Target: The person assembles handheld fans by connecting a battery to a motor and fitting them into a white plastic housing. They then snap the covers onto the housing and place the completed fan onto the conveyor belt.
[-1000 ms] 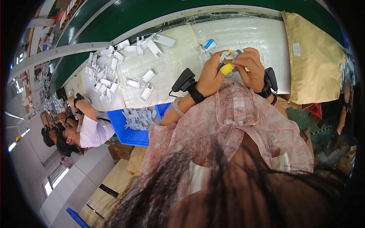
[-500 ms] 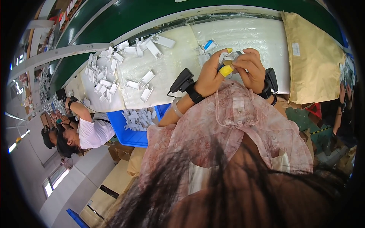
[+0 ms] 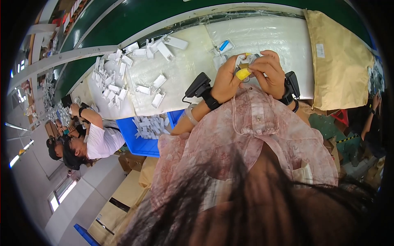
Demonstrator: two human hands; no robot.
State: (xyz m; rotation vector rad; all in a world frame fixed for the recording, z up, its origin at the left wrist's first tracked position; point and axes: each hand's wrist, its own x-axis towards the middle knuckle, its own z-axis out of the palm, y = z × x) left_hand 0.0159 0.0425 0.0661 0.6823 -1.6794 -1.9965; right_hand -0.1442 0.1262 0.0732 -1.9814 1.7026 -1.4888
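My left hand and my right hand meet over the table, close to my body. Between them is a small white plastic part, partly hidden by the fingers. Yellow covers sit on the thumb and a fingertip of my left hand, which grips the part from its left side. The bent fingers of my right hand close on its other side. Just beyond my left hand, a clear bag or tray with a blue piece lies on the table. Black devices are strapped to both wrists.
White plastic housings lie in a heap on the left of the table, several nearer the middle. A blue bin with white parts stands at the left front edge. Brown paper covers the right end. Co-workers sit at the left.
Both hands stay together on the white part, with only small finger shifts. The co-worker at the left has raised an arm a little.
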